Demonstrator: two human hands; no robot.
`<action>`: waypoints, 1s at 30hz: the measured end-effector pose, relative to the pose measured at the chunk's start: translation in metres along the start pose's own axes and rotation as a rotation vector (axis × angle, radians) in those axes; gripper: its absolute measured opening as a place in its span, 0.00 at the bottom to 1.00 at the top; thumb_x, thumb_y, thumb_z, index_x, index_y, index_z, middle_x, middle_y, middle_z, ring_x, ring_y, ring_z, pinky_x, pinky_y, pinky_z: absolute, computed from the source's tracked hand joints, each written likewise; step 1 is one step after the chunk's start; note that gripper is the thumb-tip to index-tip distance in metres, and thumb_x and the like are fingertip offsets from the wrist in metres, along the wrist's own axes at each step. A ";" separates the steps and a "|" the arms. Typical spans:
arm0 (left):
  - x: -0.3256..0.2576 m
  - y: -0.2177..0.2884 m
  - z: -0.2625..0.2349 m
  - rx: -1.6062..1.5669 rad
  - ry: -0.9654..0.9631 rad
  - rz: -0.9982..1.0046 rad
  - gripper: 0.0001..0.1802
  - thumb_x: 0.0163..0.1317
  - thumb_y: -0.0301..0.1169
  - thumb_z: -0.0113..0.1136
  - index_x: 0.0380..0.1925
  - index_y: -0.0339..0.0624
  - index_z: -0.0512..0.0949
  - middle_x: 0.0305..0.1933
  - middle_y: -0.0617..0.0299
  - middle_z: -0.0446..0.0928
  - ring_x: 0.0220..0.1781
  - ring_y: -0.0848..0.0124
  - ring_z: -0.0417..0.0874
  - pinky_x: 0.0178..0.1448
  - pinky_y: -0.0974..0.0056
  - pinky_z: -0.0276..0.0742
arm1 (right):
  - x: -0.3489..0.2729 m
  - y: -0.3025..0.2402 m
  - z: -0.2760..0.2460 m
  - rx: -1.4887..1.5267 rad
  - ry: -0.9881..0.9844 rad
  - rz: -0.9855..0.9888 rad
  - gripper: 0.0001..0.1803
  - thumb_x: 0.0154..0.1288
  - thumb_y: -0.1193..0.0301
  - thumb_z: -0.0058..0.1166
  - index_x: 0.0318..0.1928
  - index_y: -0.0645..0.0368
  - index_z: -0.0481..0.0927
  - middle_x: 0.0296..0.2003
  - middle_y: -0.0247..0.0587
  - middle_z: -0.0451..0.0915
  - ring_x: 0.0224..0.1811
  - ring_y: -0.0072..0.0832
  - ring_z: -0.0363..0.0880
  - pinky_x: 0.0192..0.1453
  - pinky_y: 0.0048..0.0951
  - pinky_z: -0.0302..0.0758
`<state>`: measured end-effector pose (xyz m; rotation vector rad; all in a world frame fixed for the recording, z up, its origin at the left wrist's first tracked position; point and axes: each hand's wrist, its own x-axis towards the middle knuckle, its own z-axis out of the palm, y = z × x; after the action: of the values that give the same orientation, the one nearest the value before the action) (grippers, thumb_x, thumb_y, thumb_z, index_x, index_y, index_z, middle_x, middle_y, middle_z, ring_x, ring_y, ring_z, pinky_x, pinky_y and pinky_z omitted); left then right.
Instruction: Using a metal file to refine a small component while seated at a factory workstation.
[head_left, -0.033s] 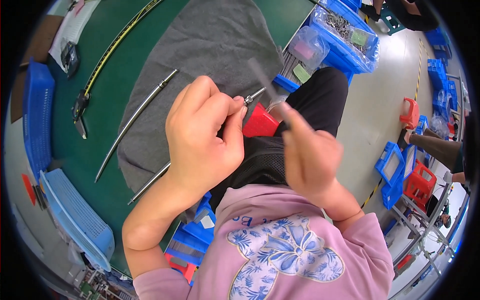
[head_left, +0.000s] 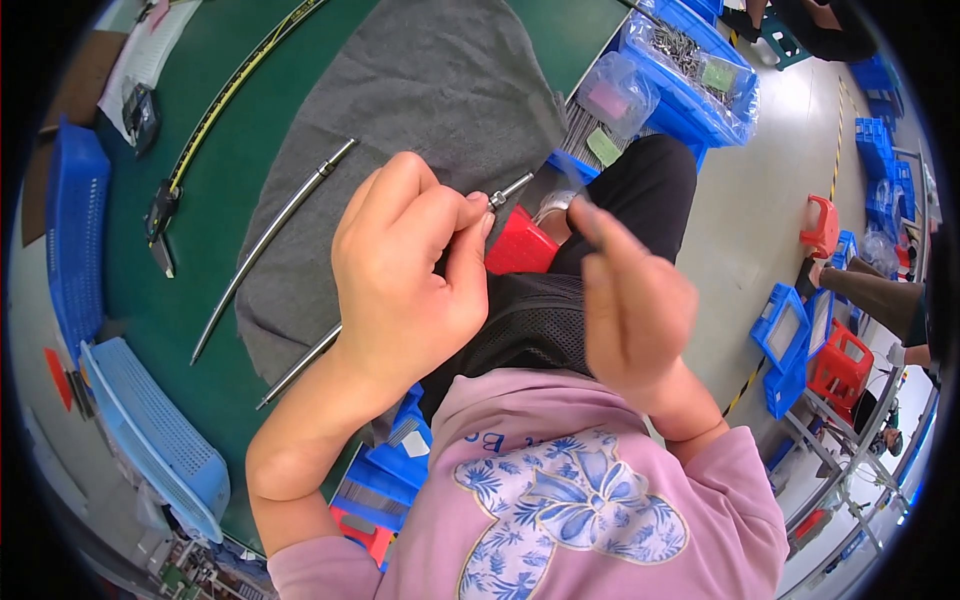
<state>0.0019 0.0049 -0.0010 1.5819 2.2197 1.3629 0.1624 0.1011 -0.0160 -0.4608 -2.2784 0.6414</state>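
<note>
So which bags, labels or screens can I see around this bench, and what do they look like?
Clear plastic bag: right of the grey cloth, pink slip inside.
Green label: small tag just below that bag.
Clear bag of metal parts: in the blue bin at top, green slip inside.
Caliper display: dark, small, top left of the green bench.

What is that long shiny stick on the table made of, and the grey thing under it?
The long curved rod looks like polished metal, probably steel: it is silvery and glints along its length. The grey sheet beneath it seems to be soft cloth or felt: matte, with folds at its edge. The left hand pinches a similar silvery rod tip.
</note>
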 end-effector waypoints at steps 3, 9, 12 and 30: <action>-0.001 0.000 -0.001 0.021 -0.014 0.036 0.07 0.47 0.13 0.65 0.24 0.32 0.76 0.23 0.60 0.67 0.23 0.72 0.68 0.25 0.70 0.61 | 0.001 -0.004 -0.002 0.213 -0.033 0.346 0.10 0.60 0.80 0.56 0.43 0.65 0.81 0.21 0.41 0.76 0.14 0.29 0.69 0.21 0.28 0.65; -0.002 0.002 0.001 0.032 0.023 0.006 0.08 0.44 0.16 0.65 0.22 0.36 0.75 0.23 0.58 0.67 0.23 0.62 0.71 0.25 0.61 0.64 | -0.003 -0.012 0.001 0.505 -0.235 0.597 0.06 0.68 0.77 0.48 0.33 0.63 0.77 0.20 0.43 0.75 0.19 0.32 0.76 0.25 0.27 0.69; -0.001 0.001 0.001 0.035 0.025 0.018 0.08 0.43 0.17 0.65 0.22 0.36 0.75 0.23 0.58 0.67 0.23 0.62 0.71 0.25 0.61 0.64 | -0.002 -0.013 0.006 0.642 -0.278 0.704 0.09 0.69 0.76 0.47 0.30 0.63 0.77 0.20 0.43 0.76 0.20 0.32 0.77 0.27 0.28 0.71; -0.002 0.000 0.001 0.007 0.006 0.019 0.08 0.44 0.16 0.65 0.22 0.36 0.74 0.23 0.58 0.67 0.24 0.61 0.71 0.26 0.60 0.64 | 0.018 -0.015 -0.007 0.743 -0.520 0.856 0.12 0.68 0.73 0.44 0.31 0.66 0.79 0.21 0.46 0.77 0.25 0.35 0.78 0.33 0.32 0.72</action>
<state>0.0036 0.0041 -0.0022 1.6078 2.2212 1.3676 0.1531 0.0997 0.0064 -0.9629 -1.9805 2.1338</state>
